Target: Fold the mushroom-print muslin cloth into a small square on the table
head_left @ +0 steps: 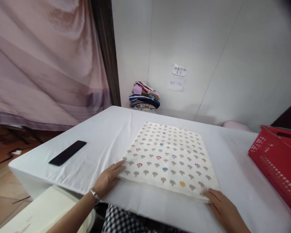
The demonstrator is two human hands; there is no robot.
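A cream mushroom-print cloth point(169, 158) lies spread in a flat rectangle on the white-covered table point(102, 136). Grey mushrooms cover it, with a few red, blue and yellow ones among them. At its near left corner, my left hand point(109, 179) grips the edge, a metal band around the wrist. My right hand point(221, 205) pinches the near right corner, its fingertips closed at the hem. The undersides of both grips are hidden. Near its front edge the cloth looks layered.
A black phone-like slab point(68, 153) lies at the table's left. On the right stands a red plastic basket point(278, 161). Folded fabrics point(145, 97) are stacked beyond the far edge, by the wall. A pale stool or box point(48, 210) is below left, and a pink curtain point(46, 64) hangs behind.
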